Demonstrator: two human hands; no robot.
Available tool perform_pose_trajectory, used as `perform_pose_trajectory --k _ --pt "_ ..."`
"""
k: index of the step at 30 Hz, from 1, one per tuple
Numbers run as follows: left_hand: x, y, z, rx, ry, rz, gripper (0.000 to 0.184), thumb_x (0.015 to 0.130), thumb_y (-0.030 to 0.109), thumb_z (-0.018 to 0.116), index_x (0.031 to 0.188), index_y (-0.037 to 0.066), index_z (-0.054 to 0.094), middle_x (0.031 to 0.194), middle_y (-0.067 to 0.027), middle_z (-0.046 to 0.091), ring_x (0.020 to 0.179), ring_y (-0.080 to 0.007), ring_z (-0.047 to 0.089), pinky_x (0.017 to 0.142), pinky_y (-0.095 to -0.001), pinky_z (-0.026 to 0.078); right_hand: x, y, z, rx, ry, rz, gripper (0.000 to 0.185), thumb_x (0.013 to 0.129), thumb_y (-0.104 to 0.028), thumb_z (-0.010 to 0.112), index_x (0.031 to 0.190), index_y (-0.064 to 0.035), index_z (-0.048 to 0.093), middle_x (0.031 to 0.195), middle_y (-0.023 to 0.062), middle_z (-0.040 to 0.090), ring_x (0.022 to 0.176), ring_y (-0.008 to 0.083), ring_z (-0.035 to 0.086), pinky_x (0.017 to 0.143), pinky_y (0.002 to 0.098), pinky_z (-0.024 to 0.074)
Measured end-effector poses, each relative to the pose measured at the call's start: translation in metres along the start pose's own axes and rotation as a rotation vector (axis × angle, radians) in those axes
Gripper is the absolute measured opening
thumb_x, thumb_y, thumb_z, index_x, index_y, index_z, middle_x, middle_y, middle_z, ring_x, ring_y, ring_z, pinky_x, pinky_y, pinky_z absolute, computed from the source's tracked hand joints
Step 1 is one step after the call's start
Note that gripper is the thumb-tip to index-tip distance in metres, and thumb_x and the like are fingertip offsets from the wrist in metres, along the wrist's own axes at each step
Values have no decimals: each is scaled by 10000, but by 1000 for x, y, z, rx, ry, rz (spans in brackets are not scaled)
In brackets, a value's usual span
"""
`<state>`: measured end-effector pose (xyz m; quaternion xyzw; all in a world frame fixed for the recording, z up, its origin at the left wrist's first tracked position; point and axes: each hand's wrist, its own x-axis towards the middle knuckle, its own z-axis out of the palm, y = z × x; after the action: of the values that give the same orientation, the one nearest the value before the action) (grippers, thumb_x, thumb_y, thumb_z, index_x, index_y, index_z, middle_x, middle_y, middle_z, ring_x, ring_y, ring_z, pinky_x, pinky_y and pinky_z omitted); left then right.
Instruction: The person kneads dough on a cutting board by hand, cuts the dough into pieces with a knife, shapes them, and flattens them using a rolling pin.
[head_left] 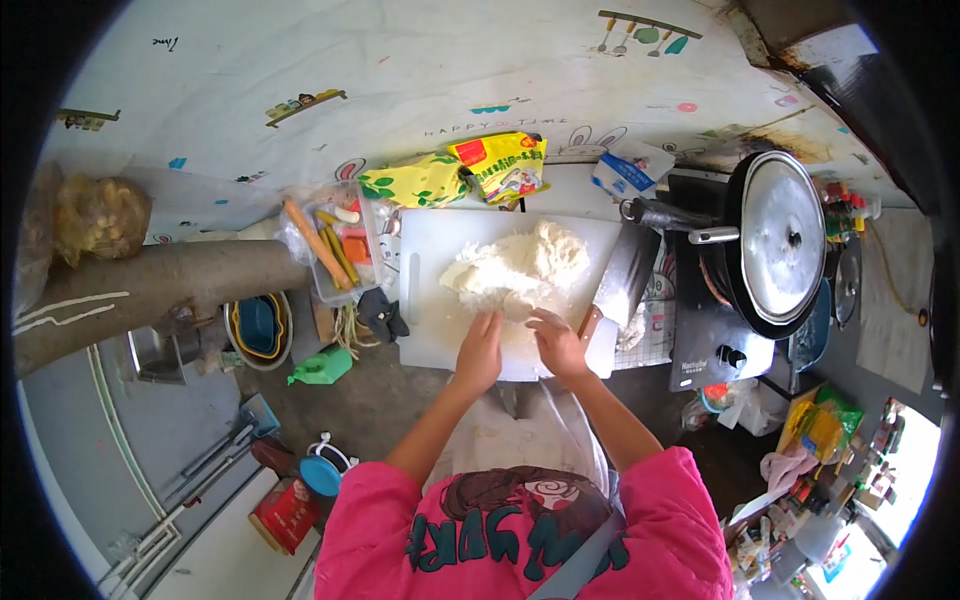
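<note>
A pale, floury heap of what looks like dough pieces (510, 265) lies on the white cutting board (425, 330). At the heap's near edge, a small pale piece of dough (518, 306) sits between the fingertips of both hands. My left hand (481, 350) is closed, its fingers together at the left side of that piece. From the right, my right hand (558, 345) pinches the same piece with bent fingers. A cleaver (622, 280) rests along the board's right edge, its wooden handle close to my right hand. The exact finger contact is too small to see clearly.
Right of the board stands a cooker (700, 345) bearing a lidded pan (782, 240). A plastic container (340, 245) with sausage-like and pickled items is at the left. Yellow packets (500, 168) lean at the back. A green jug (322, 367) is lower left.
</note>
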<state>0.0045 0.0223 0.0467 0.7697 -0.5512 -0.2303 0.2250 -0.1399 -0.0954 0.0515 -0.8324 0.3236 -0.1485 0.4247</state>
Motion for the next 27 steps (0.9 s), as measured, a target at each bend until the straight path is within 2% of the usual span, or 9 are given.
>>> perform_pose_trajectory --k 4,11,13,14,19,22,23,25,27 --pt "22 19 11 139 -108 100 674 763 141 625 1349 -10 327 1442 -173 265 1325 -333 276 1026 -463 305 -4 5 -7 -6 99 63 159 748 46 539 861 -22 628 978 144 625 928 337 583 822 395 466" --pt "35 22 15 219 -124 96 670 743 108 621 1344 1 345 1429 -148 290 1298 -319 317 1002 -451 330 -5 2 -11 -196 192 48 186 700 54 563 844 -44 628 943 100 624 938 299 561 831 409 436" --pt "44 24 11 175 -197 63 658 736 94 619 1333 4 360 1421 -142 305 1288 -320 330 990 -446 343 -8 5 -14 -237 197 51 199 692 38 577 860 -58 626 1001 89 603 968 300 542 851 421 416" --pt "46 26 10 189 -137 109 651 730 87 622 1324 1 368 1411 -144 316 1280 -323 338 986 -444 347 -12 6 -14 -256 194 58 207 688 30 584 867 -65 625 1031 84 593 983 301 532 861 427 407" --pt "43 15 28 371 79 221 562 738 136 642 1248 1 447 1334 -156 399 1244 -319 380 994 -440 340 -30 9 -5 -440 254 387 470 677 -51 643 1130 -81 520 1137 167 459 1072 365 446 907 431 383" --pt "53 20 19 97 -49 114 597 715 122 675 1251 2 441 1301 -154 421 1195 -328 415 978 -418 360 -36 20 -4 -320 334 556 604 679 -65 636 1244 -88 424 1157 227 405 1101 409 408 918 451 376" --pt "54 21 19 52 12 47 610 705 106 682 1254 5 438 1295 -159 422 1180 -334 422 972 -412 367 -35 27 -3 -232 361 597 636 679 -66 627 1271 -94 395 1164 243 394 1109 421 399 915 459 376" --pt "54 21 22 -37 128 -83 637 684 72 694 1261 11 431 1283 -168 425 1150 -344 436 960 -400 380 -36 34 -1 -200 351 570 620 700 -43 590 1281 -81 376 1180 260 365 1093 438 394 936 473 360" --pt "53 14 29 -42 67 -29 642 670 25 682 1259 6 427 1265 -184 428 1128 -355 440 954 -403 383 -38 39 -2 -225 324 542 614 708 -32 577 1284 -76 372 1187 259 364 1089 437 393 938 471 359"
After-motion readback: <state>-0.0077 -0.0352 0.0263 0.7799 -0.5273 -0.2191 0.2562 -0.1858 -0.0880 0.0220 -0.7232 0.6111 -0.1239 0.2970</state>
